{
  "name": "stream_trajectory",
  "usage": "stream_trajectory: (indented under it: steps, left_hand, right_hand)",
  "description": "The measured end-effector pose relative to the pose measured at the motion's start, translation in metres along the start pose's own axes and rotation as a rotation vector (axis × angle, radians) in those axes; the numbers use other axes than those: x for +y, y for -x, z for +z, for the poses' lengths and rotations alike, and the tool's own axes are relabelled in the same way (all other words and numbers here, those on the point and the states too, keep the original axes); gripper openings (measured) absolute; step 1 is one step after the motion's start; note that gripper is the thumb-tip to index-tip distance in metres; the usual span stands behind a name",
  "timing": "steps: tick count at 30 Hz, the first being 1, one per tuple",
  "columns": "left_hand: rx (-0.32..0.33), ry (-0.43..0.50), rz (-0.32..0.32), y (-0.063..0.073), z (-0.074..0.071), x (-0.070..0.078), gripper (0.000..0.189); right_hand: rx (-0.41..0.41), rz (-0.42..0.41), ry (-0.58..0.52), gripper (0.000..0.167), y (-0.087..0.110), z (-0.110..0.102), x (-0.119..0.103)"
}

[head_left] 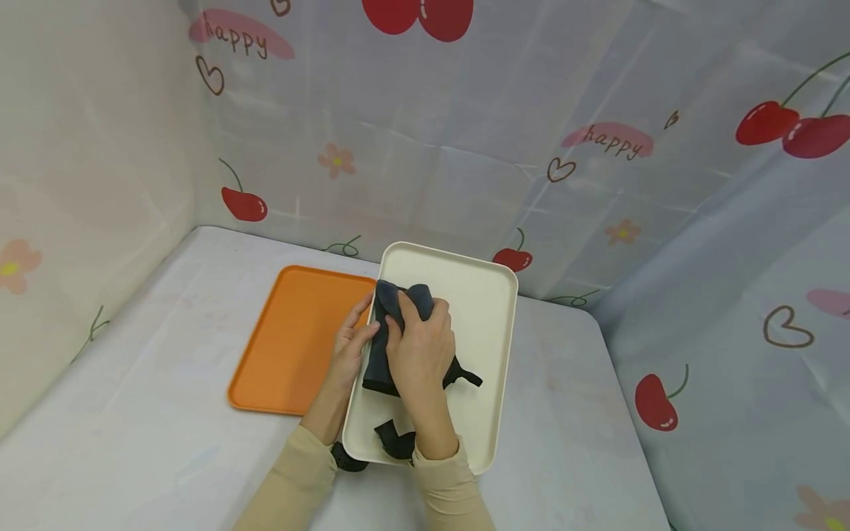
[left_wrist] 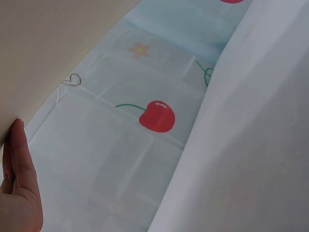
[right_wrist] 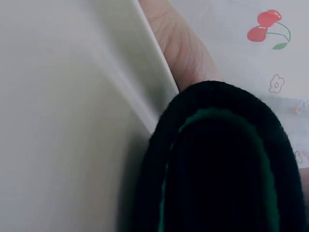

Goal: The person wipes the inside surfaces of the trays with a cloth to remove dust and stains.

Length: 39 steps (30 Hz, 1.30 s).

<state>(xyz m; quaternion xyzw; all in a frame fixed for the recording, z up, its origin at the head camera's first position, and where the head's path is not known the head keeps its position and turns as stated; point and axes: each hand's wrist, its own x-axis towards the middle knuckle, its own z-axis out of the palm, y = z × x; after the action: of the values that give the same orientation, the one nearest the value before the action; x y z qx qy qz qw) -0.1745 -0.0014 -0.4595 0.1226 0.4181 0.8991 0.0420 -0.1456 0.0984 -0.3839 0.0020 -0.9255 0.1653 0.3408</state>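
In the head view we see the right hand (head_left: 421, 346), just below the middle of the frame, with its grip clenched on a dark folded item (head_left: 378, 369), fingers sunk between the folds; the hand covers much of the item, so we cannot tell what it is. It lies over the left part of a cream tray (head_left: 474, 324), a black strap end (head_left: 470, 377) sticking out at its lower right. The left hand (head_left: 345, 354) grips the tray's left edge, thumb over the rim; its fingers are partly hidden there (the left wrist view catches them only at the frame's left border, cut off, against the pale surface). Left of centre, an orange tray (head_left: 292, 346) rests on the white worktop (head_left: 564, 413), its right side covered by the cream tray and left hand. A black piece (head_left: 396, 444) by the right wrist is half covered and hard to identify. The right wrist view shows us a dark rounded opening with green along its inner edge, its inside too black to read, the lower end cut off.
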Motion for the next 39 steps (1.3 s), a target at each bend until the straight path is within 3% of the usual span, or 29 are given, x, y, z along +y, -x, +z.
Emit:
stream_trajectory:
  steps: [13, 19, 30, 39]
  left_hand:
    - [-0.02, 0.02, 0.032, -0.001, -0.002, 0.002, 0.045]
    - [-0.007, -0.013, 0.039, -0.002, -0.003, 0.001, 0.046]
    - [0.052, -0.002, 0.04, -0.003, -0.004, 0.004, 0.049]
    - [0.054, 0.061, 0.016, -0.005, -0.006, 0.007, 0.047]
  right_hand:
    - [0.03, -0.016, -0.037, 0.037, 0.001, 0.001, 0.008]
    - [0.029, -0.001, -0.051, 0.036, 0.002, -0.001, 0.016]
    - [-0.014, 0.167, -0.08, 0.035, 0.001, -0.012, 0.035]
    - [-0.032, 0.338, -0.015, 0.035, -0.001, -0.025, 0.062]
